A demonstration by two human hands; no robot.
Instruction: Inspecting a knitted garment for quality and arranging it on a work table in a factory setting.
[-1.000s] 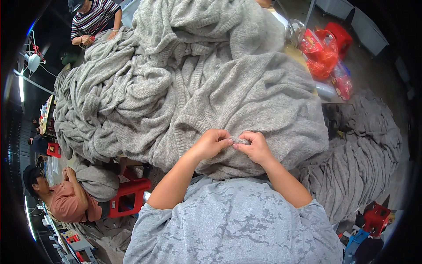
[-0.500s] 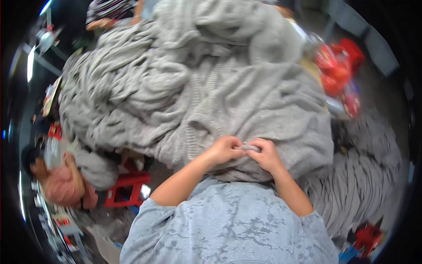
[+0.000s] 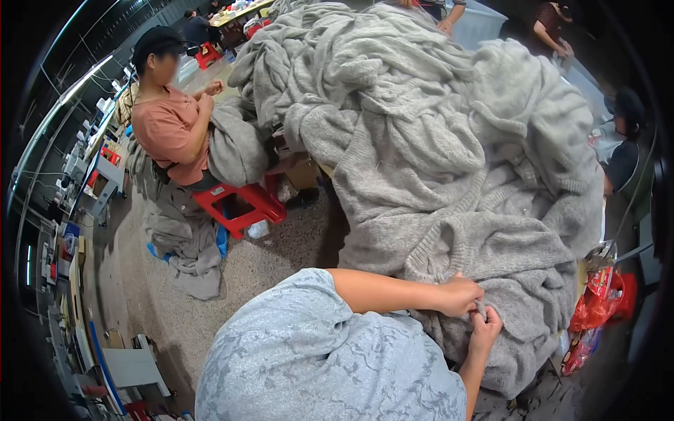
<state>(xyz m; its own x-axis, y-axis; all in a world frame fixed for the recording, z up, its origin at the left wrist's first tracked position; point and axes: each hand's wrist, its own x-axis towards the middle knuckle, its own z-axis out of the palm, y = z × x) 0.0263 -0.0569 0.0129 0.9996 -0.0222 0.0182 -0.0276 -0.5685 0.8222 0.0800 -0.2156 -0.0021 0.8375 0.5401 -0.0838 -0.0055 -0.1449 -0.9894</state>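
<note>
- Fingers of the left hand [image 3: 460,295] and right hand [image 3: 486,327], pinched narrowly, hold a bit of grey knit garment [image 3: 516,249], at the near side of the heap [image 3: 414,105].
- A light pinch, with slack around it, should suit (loose knit probably stretches).
- Red stool [image 3: 242,205], left, bears a pale label [image 3: 218,190], too small to read.

The view has swung left, revealing more floor [image 3: 246,263].

Your left hand [image 3: 460,295] and right hand [image 3: 486,328] partly hide the grey fabric [image 3: 480,307] between them; the frame's near edge cuts off your pale blue shirt [image 3: 330,361], its far edge a co-worker [image 3: 456,14]; white items [image 3: 105,105] far left are too small to tell
</note>
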